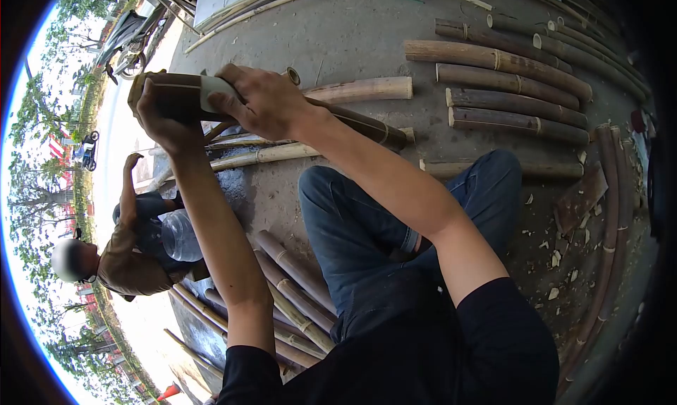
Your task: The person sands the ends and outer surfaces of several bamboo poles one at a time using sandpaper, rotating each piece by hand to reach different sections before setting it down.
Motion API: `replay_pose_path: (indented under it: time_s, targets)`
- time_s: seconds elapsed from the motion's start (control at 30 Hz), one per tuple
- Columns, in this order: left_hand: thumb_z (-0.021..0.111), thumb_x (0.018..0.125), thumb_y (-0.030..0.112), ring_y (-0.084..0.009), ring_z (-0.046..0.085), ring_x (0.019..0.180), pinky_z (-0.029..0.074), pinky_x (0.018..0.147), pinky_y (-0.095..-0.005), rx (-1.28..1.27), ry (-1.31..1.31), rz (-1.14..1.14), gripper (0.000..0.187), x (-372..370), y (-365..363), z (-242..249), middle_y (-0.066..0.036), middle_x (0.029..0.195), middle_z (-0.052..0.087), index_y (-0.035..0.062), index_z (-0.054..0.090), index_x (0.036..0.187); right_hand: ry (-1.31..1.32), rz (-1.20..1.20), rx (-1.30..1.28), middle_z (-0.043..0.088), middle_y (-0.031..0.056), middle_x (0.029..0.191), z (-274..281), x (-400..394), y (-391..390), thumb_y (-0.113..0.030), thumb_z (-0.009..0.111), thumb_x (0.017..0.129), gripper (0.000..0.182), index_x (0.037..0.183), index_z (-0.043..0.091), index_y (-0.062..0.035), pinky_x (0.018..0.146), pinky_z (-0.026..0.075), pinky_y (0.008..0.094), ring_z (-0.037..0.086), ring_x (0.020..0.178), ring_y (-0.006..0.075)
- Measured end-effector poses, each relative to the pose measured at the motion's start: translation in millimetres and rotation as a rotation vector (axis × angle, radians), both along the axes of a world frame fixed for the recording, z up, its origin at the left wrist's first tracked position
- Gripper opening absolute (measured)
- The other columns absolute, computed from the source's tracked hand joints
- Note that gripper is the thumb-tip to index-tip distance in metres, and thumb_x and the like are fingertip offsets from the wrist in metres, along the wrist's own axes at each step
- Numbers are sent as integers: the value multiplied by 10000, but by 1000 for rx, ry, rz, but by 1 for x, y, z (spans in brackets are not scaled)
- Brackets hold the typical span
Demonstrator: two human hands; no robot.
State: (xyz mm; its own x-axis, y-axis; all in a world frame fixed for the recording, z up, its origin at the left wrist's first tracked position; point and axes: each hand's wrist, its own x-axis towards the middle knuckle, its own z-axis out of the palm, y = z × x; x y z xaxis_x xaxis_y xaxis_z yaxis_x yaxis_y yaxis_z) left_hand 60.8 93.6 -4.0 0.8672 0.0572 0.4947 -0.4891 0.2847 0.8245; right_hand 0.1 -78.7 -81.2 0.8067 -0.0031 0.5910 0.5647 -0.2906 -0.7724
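Dark shirt and blue jeans are seen nearest the camera, with both forearms stretched forward. A dark bamboo pole is held up over the concrete floor, ahead and toward the left. Its end is clasped by the left hand, the fingers curled round it; a pale piece of unclear material is gripped by the right hand against the pole. Cut bamboo lengths are laid side by side at right. At left, a second person is shown beside a clear plastic jug.
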Motion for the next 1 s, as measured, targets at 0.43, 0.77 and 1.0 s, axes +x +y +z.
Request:
replay_pose_path:
  time_s: [0.43, 0.77, 1.0]
  targets:
    - [670, 864, 182, -240, 678, 952, 568, 867, -367, -36, -170, 322, 430, -26, -46, -57, -135, 1052, 660, 9, 596, 1250, 339, -232, 162, 714, 200, 1059, -259, -81, -72, -423, 398, 1056, 477, 1150, 685, -53, 929, 499, 456, 671, 1036, 408]
    - [514, 964, 403, -323, 694, 1093, 553, 980, -451, -30, -210, 252, 545, -74, -49, 48, -212, 1158, 701, -34, 641, 1264, -244, -12, 151, 672, 201, 1152, -79, -59, -30, -531, 754, 885, 713, 1366, 512, -63, 869, 556, 465, 698, 1007, 395]
    - [468, 934, 387, -440, 678, 1096, 561, 960, -522, 23, -284, 158, 634, -77, -81, 5, -309, 1266, 617, 4, 454, 1440, -352, -292, -38, 676, 191, 1137, -133, -60, -63, -423, 903, 774, 807, 1367, 501, -50, 850, 584, 462, 708, 983, 363]
